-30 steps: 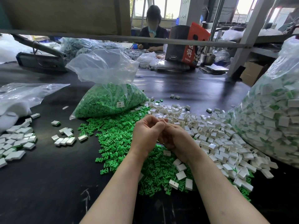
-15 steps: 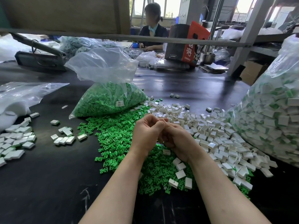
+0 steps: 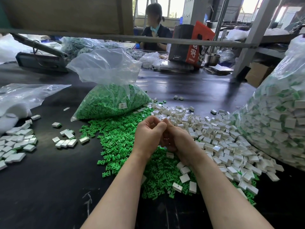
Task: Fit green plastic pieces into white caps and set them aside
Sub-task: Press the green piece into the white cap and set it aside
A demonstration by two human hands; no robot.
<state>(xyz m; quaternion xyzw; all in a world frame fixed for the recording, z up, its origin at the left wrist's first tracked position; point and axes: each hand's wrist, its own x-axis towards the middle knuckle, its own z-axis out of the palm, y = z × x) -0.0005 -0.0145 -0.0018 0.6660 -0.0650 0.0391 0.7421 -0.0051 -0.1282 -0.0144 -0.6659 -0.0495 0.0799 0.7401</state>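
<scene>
Left hand (image 3: 149,138) and right hand (image 3: 177,139): stayed pressed together, fingers curled, above the green pieces (image 3: 118,142) at mid-bench; grasped item hidden, cannot tell. White caps (image 3: 214,138) heaped right. Finished caps (image 3: 16,146) near left edge. No change; fitting likely ongoing.

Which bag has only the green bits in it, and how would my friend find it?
Start at the loose green plastic pieces spread across the black table. At the far end of that spread sits a clear plastic bag of green pieces, its open top standing up. Unlike the huge bag of white caps on the right, its contents are all green.
</scene>
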